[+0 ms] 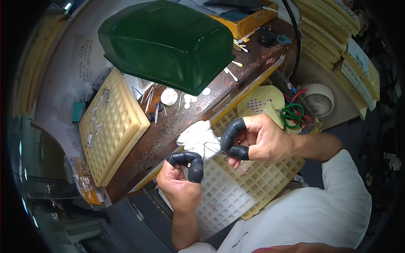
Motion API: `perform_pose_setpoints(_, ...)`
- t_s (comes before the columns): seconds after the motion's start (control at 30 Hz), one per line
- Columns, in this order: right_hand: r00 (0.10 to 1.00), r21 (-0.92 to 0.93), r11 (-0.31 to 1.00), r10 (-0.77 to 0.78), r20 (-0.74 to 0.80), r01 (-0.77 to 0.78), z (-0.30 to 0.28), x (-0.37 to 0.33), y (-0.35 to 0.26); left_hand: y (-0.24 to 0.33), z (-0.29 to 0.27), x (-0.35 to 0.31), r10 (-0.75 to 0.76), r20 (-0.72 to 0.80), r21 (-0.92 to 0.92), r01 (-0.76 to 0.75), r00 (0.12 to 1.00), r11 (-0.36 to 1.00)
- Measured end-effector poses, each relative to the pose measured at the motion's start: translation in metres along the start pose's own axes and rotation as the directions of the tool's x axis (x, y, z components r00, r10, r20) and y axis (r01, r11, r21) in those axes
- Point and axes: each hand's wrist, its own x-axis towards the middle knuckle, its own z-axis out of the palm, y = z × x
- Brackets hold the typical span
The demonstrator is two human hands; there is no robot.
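Observation:
Black rubber finger covers sit on the thumb and forefinger of both my hands. My left hand (181, 192) is closed, its thumb and forefinger curled together over the near side of a white cloth (197, 137). Just right of the cloth, my right hand (270, 137) is pinched, its fingertips beside the cloth's edge. Whatever either pinch holds is too small or hidden to make out. The crumpled cloth lies at the bench edge, above a pale tray with square pockets (270, 177) and a whiter pocketed tray (219, 194).
A dark green lamp shade (164, 42) hangs over the wooden bench (168, 126). Stacked cream trays (112, 122) at left carry a silvery chain (101, 109). Cotton swabs (231, 74) and small tools lie about. Green-handled scissors (292, 114) and a white fan (317, 99) stand at right.

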Motion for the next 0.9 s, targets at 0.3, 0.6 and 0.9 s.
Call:
perform_pose_setpoints(0.3,0.996,0.036,0.999,-0.02,-0.085,0.023,0.001,0.0,0.0,0.003,0.005,-0.005,0.02,-0.01,0.059,-0.019,1.0,0.998)
perform_pose_setpoints(0.6,0.992,-0.036,0.999,-0.032,-0.118,0.028,-0.007,0.006,-0.008,0.004,0.003,0.001,0.038,0.006,0.085,-0.038,0.999,0.996)
perform_pose_setpoints(0.9,0.993,-0.093,0.996,-0.017,-0.113,0.007,-0.005,0.01,-0.016,0.005,0.003,0.0,0.024,0.006,0.096,-0.024,1.0,0.995)
